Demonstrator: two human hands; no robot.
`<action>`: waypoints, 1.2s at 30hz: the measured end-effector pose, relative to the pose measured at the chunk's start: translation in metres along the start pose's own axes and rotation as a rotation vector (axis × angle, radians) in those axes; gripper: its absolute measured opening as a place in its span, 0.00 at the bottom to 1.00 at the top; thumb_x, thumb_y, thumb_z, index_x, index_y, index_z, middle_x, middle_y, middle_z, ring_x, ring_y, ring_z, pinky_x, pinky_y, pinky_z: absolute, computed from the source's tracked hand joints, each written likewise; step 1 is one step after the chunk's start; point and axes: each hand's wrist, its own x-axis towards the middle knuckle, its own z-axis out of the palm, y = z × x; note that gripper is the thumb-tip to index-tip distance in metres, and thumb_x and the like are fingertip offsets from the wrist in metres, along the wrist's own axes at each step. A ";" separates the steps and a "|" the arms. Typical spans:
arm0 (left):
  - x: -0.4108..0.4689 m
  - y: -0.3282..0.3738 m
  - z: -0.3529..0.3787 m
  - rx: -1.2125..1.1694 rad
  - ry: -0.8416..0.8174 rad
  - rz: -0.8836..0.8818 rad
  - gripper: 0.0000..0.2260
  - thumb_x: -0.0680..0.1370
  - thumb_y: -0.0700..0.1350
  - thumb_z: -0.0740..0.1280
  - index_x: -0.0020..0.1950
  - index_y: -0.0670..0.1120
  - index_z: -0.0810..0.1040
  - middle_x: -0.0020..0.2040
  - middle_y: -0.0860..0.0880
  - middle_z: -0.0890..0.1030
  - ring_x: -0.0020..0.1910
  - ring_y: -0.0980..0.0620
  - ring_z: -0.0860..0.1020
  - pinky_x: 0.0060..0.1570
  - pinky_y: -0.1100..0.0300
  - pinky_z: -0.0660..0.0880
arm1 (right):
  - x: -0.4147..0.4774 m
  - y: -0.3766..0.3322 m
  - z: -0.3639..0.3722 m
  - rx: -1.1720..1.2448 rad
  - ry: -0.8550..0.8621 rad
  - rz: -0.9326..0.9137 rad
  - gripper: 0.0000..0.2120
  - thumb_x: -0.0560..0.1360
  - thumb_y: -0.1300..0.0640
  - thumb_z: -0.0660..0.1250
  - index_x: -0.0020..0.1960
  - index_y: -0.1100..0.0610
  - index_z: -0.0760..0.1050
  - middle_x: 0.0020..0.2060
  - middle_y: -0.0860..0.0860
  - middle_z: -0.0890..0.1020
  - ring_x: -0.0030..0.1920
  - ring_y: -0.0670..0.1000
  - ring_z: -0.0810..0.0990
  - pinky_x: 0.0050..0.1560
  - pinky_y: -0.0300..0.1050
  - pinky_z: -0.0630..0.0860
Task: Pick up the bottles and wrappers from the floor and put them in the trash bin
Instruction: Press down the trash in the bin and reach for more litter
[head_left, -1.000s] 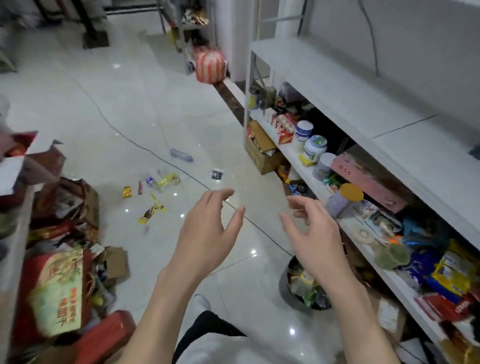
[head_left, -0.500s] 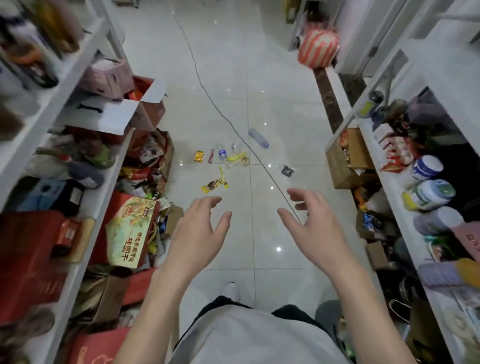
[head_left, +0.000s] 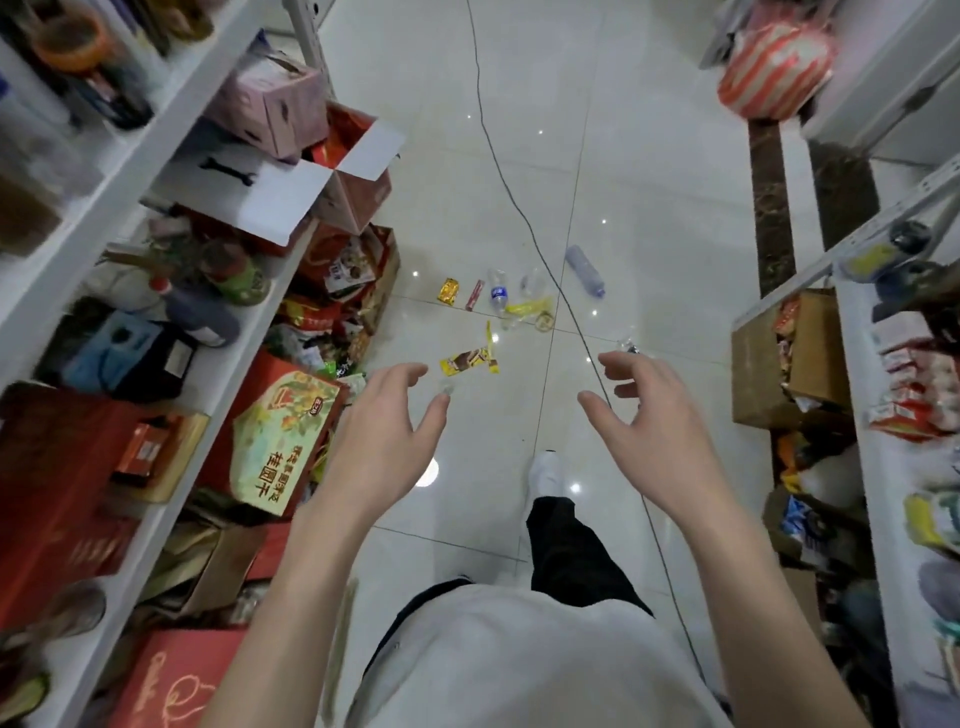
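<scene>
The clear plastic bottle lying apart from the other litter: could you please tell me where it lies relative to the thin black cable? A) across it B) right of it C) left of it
B: the clear plastic bottle lies right of the thin black cable, apart from it.

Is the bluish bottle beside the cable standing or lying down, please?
Lying down: the bluish bottle rests lengthwise on the floor.
</scene>
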 end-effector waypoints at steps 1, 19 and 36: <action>0.016 0.007 0.004 0.013 0.011 -0.009 0.21 0.81 0.58 0.62 0.71 0.51 0.70 0.67 0.52 0.74 0.63 0.51 0.75 0.64 0.46 0.73 | 0.019 0.004 -0.004 0.007 -0.005 -0.007 0.20 0.78 0.49 0.70 0.69 0.50 0.73 0.60 0.46 0.77 0.56 0.44 0.76 0.59 0.41 0.71; 0.231 0.055 0.056 0.044 0.089 -0.280 0.21 0.82 0.58 0.60 0.72 0.51 0.69 0.69 0.54 0.72 0.65 0.52 0.74 0.64 0.47 0.73 | 0.304 0.029 0.026 -0.015 -0.312 -0.138 0.20 0.78 0.52 0.71 0.68 0.51 0.73 0.59 0.46 0.76 0.57 0.47 0.78 0.60 0.47 0.74; 0.438 -0.245 0.306 -0.018 0.058 -0.434 0.20 0.81 0.57 0.62 0.72 0.52 0.69 0.65 0.53 0.74 0.61 0.53 0.75 0.61 0.50 0.74 | 0.462 0.213 0.393 -0.008 -0.427 -0.056 0.19 0.78 0.50 0.69 0.68 0.49 0.73 0.59 0.46 0.76 0.57 0.48 0.77 0.59 0.47 0.75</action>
